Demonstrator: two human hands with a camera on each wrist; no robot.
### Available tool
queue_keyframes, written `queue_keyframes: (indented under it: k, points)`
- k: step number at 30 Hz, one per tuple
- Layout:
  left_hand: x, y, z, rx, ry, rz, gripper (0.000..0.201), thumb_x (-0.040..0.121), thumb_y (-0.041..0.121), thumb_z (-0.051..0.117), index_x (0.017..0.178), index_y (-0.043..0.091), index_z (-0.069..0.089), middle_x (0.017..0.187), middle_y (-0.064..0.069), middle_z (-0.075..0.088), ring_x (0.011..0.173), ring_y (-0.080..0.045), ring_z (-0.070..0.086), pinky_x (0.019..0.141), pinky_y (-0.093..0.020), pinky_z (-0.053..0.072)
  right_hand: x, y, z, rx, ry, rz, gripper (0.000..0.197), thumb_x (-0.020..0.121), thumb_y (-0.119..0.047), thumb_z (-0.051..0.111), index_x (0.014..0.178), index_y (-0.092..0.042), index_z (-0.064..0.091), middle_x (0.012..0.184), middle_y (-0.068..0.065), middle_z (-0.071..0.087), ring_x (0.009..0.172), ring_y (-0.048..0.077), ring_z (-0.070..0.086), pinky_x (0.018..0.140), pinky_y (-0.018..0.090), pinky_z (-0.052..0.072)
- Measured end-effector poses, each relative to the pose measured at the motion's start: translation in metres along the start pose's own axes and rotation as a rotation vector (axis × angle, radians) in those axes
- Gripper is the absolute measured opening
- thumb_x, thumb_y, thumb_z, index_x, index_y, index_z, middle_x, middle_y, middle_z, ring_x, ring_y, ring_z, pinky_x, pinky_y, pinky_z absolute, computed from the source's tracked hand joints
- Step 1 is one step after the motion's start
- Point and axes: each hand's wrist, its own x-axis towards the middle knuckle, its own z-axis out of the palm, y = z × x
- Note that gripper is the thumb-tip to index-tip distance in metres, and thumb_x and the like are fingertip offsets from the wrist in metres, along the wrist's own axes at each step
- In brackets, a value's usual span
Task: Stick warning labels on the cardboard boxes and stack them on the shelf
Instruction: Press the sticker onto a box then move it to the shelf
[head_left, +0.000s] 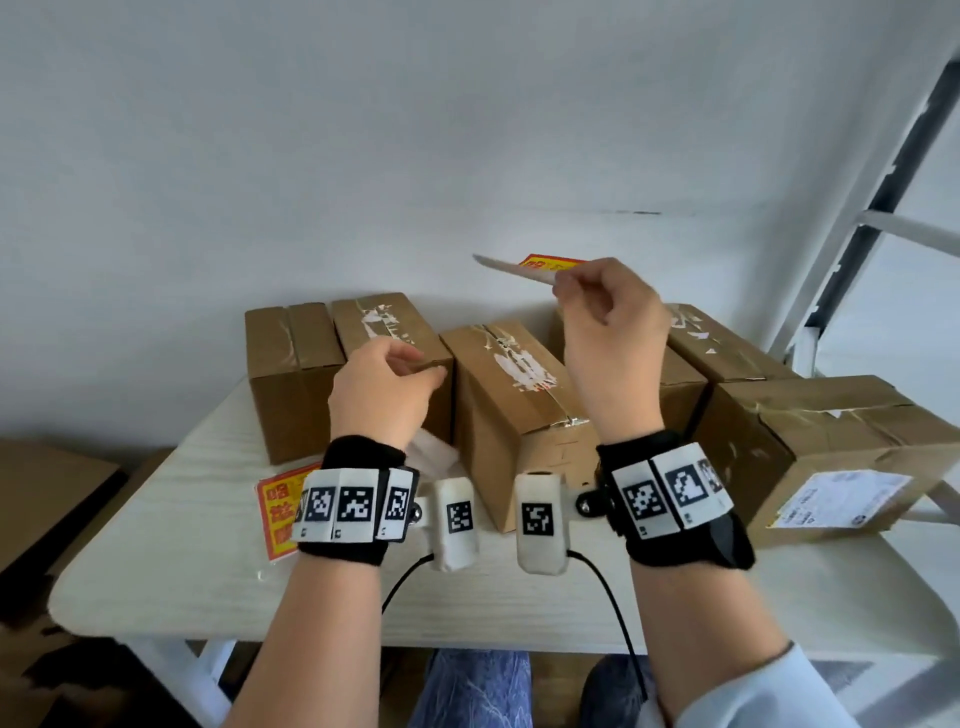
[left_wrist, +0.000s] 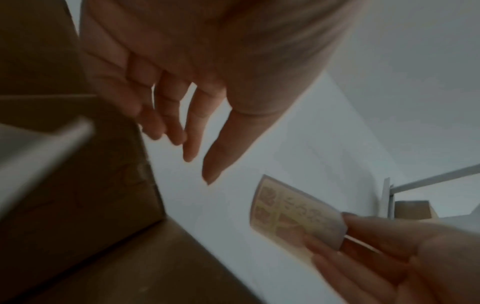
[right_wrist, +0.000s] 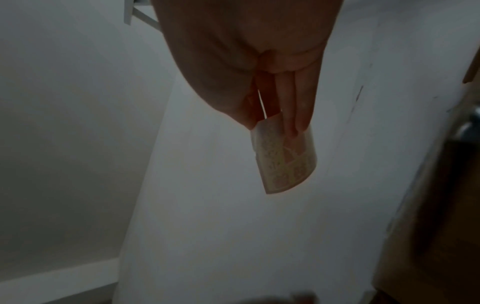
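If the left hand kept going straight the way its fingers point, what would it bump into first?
Probably the cardboard box at the back left. The left hand hovers right at its near top corner, fingers loose and holding nothing. Depth is hard to judge, so it might pass just above.

No legible txt; label (head_left: 278, 512) chars blurred

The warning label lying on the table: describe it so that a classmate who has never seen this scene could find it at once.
Start at the pale wooden table, then go to its left front area, before the leftmost cardboard box. The label lies flat, partly hidden by the left wristband. It is red and yellow with bold characters, unlike the one held aloft.
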Motion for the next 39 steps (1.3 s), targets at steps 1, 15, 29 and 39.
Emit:
queue_keyframes:
  k: [1,15,29,39]
  points:
    - [0.002,0.005,0.001,-0.086,0.002,0.016,0.016,0.082,0.036,0.073,0.092,0.024,0.066,0.083,0.008,0.064,0.078,-0.013,0.063,0.071,-0.029,0.049,-0.001,0.001,0.001,0.007,-0.015,-0.004,0.008,0.092,-0.013,0.065,0.086,-0.013,0.069,0.071,-0.014,0.064,0.066,-0.006,0.059,0.063,0.009,0.041]
    - [0.013,0.051,0.025,-0.542,-0.256,-0.001,0.016,0.095,0.026,0.060,0.088,0.018,0.073,0.084,-0.003,0.074,0.070,-0.015,0.070,0.069,-0.034,0.055,-0.001,0.013,-0.005,0.093,-0.318,0.009,0.044,0.070,-0.016,0.088,0.108,-0.019,0.067,0.102,-0.003,0.074,0.087,0.008,0.073,0.078,0.033,0.060]
    - [0.021,0.041,0.043,-0.366,-0.275,0.041,0.023,0.085,-0.004,0.062,0.089,0.017,0.068,0.095,-0.007,0.072,0.087,-0.018,0.071,0.075,-0.034,0.059,0.021,0.053,-0.016,-0.198,-0.241,0.222,0.018,0.083,-0.019,0.072,0.101,-0.023,0.068,0.078,-0.005,0.071,0.085,0.019,0.069,0.081,0.044,0.056]
    - [0.024,0.032,0.045,-0.122,-0.150,0.029,0.027,0.090,0.012,0.062,0.113,0.021,0.053,0.097,-0.011,0.067,0.060,-0.019,0.071,0.060,-0.036,0.061,0.023,0.061,0.000,-0.303,-0.361,0.141,0.010,0.083,-0.008,0.067,0.090,-0.014,0.071,0.065,-0.013,0.056,0.077,0.020,0.062,0.078,0.040,0.053]
